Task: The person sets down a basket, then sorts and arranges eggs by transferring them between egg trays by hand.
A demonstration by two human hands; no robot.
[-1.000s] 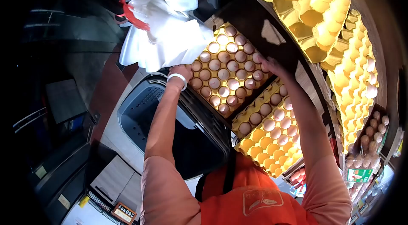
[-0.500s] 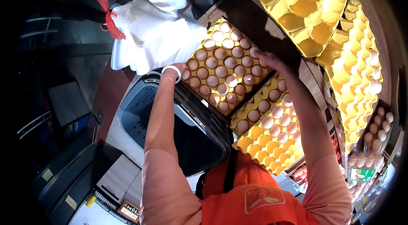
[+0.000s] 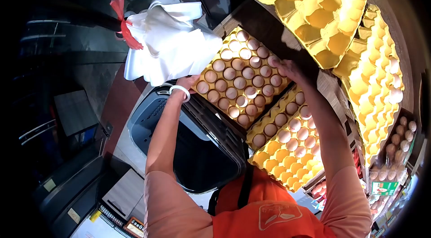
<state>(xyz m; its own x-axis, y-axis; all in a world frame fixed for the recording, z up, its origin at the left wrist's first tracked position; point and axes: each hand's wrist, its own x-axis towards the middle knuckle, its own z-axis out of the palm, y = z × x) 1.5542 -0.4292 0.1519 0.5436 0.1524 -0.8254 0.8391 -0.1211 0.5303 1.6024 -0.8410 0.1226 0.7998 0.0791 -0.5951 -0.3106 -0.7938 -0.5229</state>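
A yellow egg tray [image 3: 246, 63], filled with brown eggs, lies in the middle between my hands. My left hand [image 3: 186, 82] grips its left edge, with the fingers partly hidden by hanging white plastic bags [image 3: 173, 42]. On the opposite side, my right hand [image 3: 288, 68] is closed on the tray's edge, its fingertips beside a corner egg. Closer to my body, another yellow egg tray [image 3: 270, 153] holds eggs in part, with several bare cups at its near end.
A grey-blue shopping basket [image 3: 142, 111] stands below my left forearm. Upturned yellow trays [image 3: 310, 13] lean at the upper right, beside another tray [image 3: 359, 90] with a few eggs. Packed eggs [image 3: 397, 141] sit at far right. A red tie [image 3: 126, 22] binds the bags.
The whole view has shifted slightly, so the tray, bags and basket appear a little lower and to the right. Both hands stay on the tray's edges.
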